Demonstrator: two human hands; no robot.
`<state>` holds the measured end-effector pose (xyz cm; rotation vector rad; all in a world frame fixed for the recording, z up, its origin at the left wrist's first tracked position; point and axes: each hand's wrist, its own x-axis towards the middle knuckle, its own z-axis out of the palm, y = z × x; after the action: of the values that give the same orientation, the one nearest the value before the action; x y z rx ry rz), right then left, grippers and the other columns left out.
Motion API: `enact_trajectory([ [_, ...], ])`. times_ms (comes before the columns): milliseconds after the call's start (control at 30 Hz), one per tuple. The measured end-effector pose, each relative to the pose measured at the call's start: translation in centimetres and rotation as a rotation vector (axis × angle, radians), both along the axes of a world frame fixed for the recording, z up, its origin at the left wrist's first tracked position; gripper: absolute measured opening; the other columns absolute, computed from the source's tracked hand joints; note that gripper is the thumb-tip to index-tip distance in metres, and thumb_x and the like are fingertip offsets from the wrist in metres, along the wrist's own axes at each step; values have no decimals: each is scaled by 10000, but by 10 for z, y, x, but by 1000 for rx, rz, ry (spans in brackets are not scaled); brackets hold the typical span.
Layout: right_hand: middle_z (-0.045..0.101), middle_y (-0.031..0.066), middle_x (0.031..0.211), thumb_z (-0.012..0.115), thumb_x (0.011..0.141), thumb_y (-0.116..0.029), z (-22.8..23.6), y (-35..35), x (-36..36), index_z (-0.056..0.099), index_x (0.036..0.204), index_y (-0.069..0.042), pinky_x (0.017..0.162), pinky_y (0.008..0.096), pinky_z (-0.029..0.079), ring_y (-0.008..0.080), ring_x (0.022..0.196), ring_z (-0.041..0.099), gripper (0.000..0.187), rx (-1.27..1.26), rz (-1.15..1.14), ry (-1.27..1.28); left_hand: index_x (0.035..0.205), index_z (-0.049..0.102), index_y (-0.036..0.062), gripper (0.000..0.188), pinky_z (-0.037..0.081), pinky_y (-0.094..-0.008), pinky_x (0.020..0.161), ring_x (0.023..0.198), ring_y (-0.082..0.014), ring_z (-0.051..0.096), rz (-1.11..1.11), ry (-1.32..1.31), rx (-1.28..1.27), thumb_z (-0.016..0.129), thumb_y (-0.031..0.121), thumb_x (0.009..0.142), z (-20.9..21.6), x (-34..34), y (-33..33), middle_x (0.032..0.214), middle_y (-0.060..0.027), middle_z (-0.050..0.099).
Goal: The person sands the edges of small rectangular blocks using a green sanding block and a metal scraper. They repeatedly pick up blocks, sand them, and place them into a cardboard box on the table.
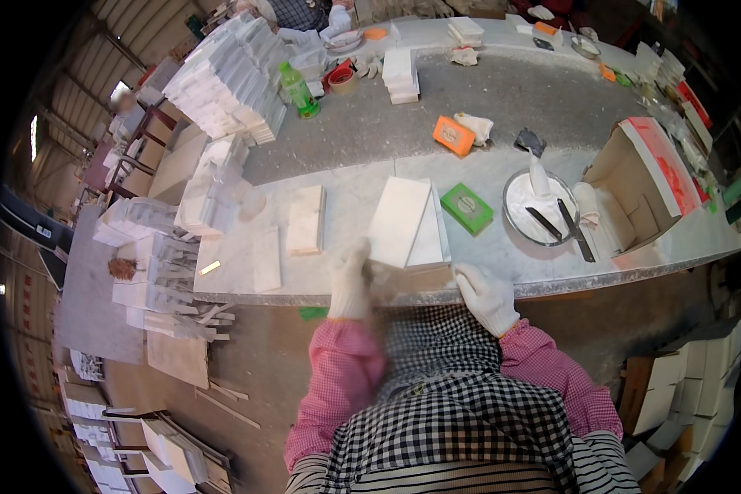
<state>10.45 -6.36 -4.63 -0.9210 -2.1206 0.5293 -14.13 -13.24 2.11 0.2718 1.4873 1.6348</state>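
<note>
My left hand (351, 278), in a white glove and smeared by motion, is beside the near left corner of a white rectangular tile (400, 221). Whether its fingers grip the tile cannot be told. That tile lies askew on other white tiles (435, 239) at the table's front edge. My right hand (486, 298), also gloved, is at the near right corner of this pile. Its fingers are curled closed, and anything in them is hidden. Just beyond lies a green rectangular block (467, 208). A smaller pile of white tiles (306, 220) lies to the left.
To the right, a metal bowl (510, 216) holds white paste, with a dark-bladed knife (575, 230) at its rim. An open cardboard box (634, 185) stands beyond it. An orange block (454, 136), a green bottle (299, 90) and tall tile stacks (230, 78) are farther back. Other people work opposite.
</note>
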Motion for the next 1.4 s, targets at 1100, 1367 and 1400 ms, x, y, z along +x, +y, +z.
enact_trajectory([
  [1100, 740, 163, 993, 659, 980, -140, -1, -2, -3, 734, 1128, -75, 793, 412, 574, 337, 906, 727, 178, -32, 21, 26, 1223, 599, -12, 356, 558, -304, 653, 816, -176, 665, -40, -127, 328, 591, 314, 1081, -49, -51, -49, 989, -85, 682],
  [1367, 741, 160, 992, 662, 967, -105, -3, -3, -2, 740, 1113, -65, 777, 405, 569, 341, 871, 716, 170, -47, 4, 9, 1185, 599, 44, 319, 490, -275, 501, 635, -164, 622, 257, -377, 259, 577, 347, 1086, -22, -61, -42, 860, -54, 667],
  [1400, 738, 153, 981, 663, 970, -119, -4, -2, -1, 735, 1118, -78, 759, 408, 571, 338, 857, 717, 169, -17, 3, 3, 1218, 595, 37, 329, 509, -275, 539, 669, -162, 629, 229, -312, 273, 574, 339, 1088, -23, -72, -42, 910, -65, 674],
])
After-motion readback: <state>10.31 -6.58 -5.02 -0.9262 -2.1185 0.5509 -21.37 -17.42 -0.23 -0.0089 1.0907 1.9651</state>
